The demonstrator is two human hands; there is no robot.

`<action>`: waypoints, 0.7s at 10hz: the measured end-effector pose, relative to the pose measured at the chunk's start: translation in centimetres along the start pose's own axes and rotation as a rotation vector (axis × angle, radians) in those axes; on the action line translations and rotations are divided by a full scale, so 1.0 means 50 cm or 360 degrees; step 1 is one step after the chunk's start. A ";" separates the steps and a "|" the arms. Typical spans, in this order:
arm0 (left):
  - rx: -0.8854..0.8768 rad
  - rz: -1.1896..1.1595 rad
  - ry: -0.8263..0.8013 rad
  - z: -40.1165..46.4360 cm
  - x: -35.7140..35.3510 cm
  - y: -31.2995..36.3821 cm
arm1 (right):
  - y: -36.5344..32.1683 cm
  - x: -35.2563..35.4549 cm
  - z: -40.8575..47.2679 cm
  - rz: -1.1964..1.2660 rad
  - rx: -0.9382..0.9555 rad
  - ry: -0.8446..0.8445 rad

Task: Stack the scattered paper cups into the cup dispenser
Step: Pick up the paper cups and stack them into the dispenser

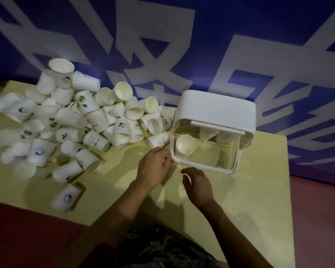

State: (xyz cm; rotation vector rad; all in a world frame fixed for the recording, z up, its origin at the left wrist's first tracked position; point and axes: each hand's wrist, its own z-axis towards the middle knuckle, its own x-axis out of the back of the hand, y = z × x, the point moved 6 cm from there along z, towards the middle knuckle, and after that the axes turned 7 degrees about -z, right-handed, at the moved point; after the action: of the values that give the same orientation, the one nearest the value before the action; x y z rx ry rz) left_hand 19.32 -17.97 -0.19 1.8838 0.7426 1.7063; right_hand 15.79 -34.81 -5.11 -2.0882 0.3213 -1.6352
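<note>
Presumably mid-loading: cup (185, 146) lay inside dispenser (217, 132), tray out. Left hand (153, 169) at dispenser's near-left corner, grasp unclear. Right hand (198, 183) just before dispenser, fingers relaxed, empty. Cup pile (75, 120) left of dispenser.

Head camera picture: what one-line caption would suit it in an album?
Two bare hands, left hand and right hand, hover before a clear cup dispenser beside a heap of paper cups.

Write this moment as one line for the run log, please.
left hand: at dispenser drawer corner, grip unclear | right hand: open, empty | one cup in drawer | cup pile: still scattered
</note>
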 end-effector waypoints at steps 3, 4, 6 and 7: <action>0.0696 -0.0059 0.0375 -0.198 0.217 -0.338 | -0.216 -0.150 0.017 0.0208 0.0199 -0.0395; 0.1131 -0.0250 0.0571 -0.262 0.272 -0.443 | -0.277 -0.204 0.016 0.0256 0.0111 -0.0511; 0.2024 -0.1063 0.0664 -0.371 0.296 -0.625 | -0.391 -0.309 0.030 0.0613 -0.0367 -0.0679; 0.2139 -0.1111 0.0433 -0.391 0.300 -0.643 | -0.447 -0.361 0.038 0.0973 -0.0702 -0.0701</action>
State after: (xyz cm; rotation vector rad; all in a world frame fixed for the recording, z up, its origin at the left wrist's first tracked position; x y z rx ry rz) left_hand -1.33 15.73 -9.07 1.5946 2.7253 0.9649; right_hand 10.64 -6.87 -9.82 -2.2624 1.1129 -0.7715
